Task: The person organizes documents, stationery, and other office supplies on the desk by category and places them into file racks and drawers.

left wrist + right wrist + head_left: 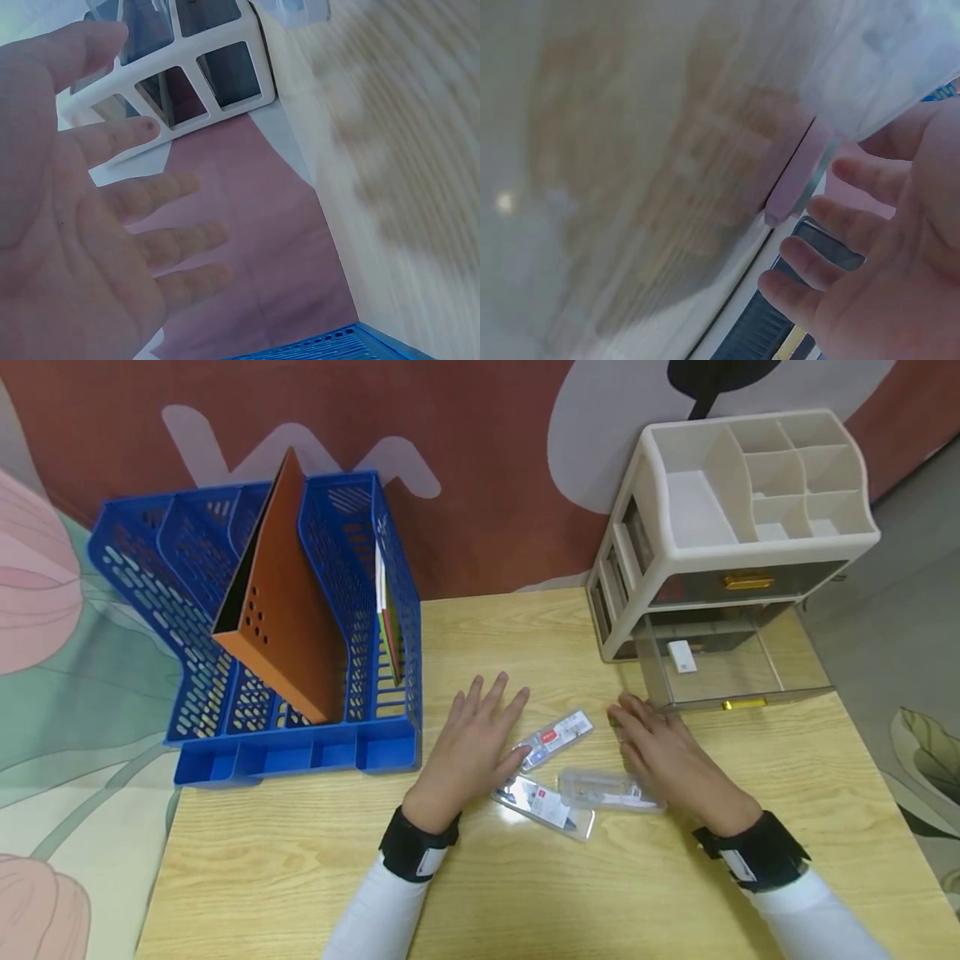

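Observation:
My left hand (476, 743) hovers with fingers spread over the left ends of two slim clear plastic cases. One labelled case (557, 739) lies slanted towards the back; the other case (546, 806) lies nearer the front. In the left wrist view the left palm (82, 225) holds nothing. A third clear case (609, 790) sits beside my right hand (667, 756), whose fingers are loosely bent near the table. The right wrist view shows the thumb by this clear case (885, 67), contact uncertain. A pink bar-like item (799, 180) shows past those fingertips; its kind is unclear.
A blue file rack (296, 760) holding an orange folder (292, 618) and thin booklets (387, 627) stands at left. At right is a cream desk organizer (765, 539). Its lower clear drawer (787, 668) is pulled out, with a small white box (682, 657) inside.

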Motion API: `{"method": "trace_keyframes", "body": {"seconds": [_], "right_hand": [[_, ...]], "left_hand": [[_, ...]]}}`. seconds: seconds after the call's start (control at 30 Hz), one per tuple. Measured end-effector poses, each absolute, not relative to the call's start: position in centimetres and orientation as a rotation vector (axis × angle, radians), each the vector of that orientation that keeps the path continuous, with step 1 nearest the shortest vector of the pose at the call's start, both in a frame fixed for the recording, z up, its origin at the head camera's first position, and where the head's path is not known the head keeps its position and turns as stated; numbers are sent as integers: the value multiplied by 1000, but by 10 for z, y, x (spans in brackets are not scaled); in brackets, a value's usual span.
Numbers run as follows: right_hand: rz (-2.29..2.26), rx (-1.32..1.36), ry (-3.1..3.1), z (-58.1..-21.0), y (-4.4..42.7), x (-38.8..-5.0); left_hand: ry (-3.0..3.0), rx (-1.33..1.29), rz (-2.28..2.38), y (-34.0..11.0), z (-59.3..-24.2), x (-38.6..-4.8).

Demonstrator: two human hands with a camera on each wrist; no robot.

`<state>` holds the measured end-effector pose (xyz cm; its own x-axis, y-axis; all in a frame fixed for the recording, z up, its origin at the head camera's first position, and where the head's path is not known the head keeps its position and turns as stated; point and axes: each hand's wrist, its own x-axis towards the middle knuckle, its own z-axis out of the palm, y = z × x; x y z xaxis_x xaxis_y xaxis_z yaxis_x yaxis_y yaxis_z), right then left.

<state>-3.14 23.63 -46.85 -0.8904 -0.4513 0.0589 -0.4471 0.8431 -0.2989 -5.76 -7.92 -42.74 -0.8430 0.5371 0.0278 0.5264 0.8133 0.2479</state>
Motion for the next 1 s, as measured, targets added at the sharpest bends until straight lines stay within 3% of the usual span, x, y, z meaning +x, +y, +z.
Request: {"method": "trace_keyframes", "body": {"seconds": [1.0], "right_hand": [[-630, -1029, 3001, -469, 232, -49]], "left_hand": [[2912, 922, 330, -65, -435, -50]]}}
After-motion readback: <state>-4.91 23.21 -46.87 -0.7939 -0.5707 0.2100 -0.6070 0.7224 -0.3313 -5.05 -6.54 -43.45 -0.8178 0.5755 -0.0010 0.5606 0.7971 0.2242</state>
